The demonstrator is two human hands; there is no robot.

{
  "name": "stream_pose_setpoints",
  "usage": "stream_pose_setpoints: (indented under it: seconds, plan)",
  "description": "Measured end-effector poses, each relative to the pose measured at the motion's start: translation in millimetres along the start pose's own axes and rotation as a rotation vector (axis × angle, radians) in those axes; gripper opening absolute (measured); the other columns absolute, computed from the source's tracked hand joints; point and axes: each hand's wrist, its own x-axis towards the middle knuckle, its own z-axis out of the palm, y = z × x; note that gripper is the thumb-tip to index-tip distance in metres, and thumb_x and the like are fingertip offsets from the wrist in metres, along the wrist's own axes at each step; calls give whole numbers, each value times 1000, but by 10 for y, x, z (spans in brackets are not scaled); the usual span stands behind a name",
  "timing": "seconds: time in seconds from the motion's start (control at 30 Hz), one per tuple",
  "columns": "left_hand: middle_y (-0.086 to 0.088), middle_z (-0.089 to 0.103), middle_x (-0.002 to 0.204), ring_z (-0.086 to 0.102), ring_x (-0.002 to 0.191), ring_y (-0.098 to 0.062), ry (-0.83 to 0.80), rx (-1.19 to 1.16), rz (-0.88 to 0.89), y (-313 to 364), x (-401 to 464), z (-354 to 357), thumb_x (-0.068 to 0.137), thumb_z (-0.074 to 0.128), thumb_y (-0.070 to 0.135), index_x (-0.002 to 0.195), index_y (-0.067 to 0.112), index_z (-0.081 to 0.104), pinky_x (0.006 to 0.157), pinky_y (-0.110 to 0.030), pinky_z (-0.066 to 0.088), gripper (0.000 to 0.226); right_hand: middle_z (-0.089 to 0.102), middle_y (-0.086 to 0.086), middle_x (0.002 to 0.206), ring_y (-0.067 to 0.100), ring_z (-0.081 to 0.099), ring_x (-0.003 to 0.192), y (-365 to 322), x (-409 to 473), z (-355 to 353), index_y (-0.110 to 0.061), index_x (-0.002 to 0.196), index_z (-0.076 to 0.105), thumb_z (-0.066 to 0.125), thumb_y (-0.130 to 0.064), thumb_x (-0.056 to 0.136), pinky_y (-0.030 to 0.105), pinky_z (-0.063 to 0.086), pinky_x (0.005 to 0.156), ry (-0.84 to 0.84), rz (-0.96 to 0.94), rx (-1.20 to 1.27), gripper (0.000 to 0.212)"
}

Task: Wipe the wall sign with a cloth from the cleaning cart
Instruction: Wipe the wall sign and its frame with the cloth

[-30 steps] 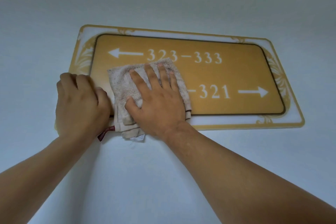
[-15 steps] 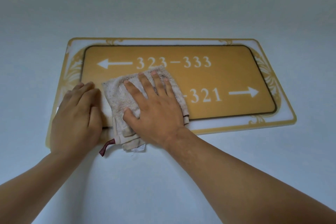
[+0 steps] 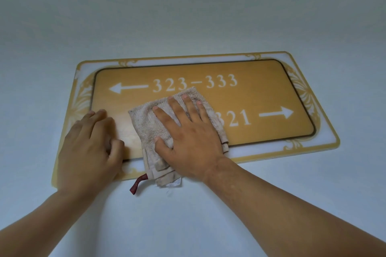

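Observation:
A gold wall sign [image 3: 261,94] with a white ornamented border shows "323-333" with a left arrow and "321" with a right arrow. My right hand [image 3: 192,137] lies flat with spread fingers on a folded beige terry cloth [image 3: 146,123], pressing it against the lower middle of the sign. The cloth hides the start of the lower number row, and its dark red loop [image 3: 137,184] hangs below the sign's bottom edge. Holding nothing, my left hand [image 3: 89,148] rests flat on the sign's lower left corner, just left of the cloth.
The sign is mounted on a plain pale blue-grey wall [image 3: 188,16] that fills the view. Both bare forearms reach in from the bottom corners. The cleaning cart is out of view.
My right hand and the cloth have slid a little to the right across the lower row. My left hand has uncurled and now lies flat on the sign. The sign sits lower in view.

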Motion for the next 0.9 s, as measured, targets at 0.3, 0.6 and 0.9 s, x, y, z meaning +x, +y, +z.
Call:
stream_pose_setpoints:
  seconds: [0.3, 0.6, 0.9]
  plan:
    - [-6, 57, 140, 42, 136, -23, 32, -86, -54, 22, 12, -21, 83, 39, 28, 115, 13, 60, 109, -47, 38, 42, 3, 4, 170, 28, -12, 154, 103, -26, -20, -36, 160, 12, 19, -60, 96, 52, -4, 123, -26, -11, -8, 69]
    - [-5, 55, 145, 42, 140, -21, -8, -68, -94, 73, -7, -51, 84, 37, 29, 122, 9, 64, 114, -40, 36, 51, 10, 5, 169, 30, -4, 155, 76, -23, -1, -35, 159, 20, 19, -61, 94, 53, -1, 123, 25, -3, -21, 70]
    - [-2, 57, 143, 45, 138, -17, 20, -68, -91, 22, -2, -19, 86, 38, 28, 122, 9, 64, 112, -35, 37, 49, 20, 8, 167, 34, 6, 154, 82, -16, 50, -31, 157, 29, 23, -60, 94, 54, 2, 123, 80, -8, -5, 70]
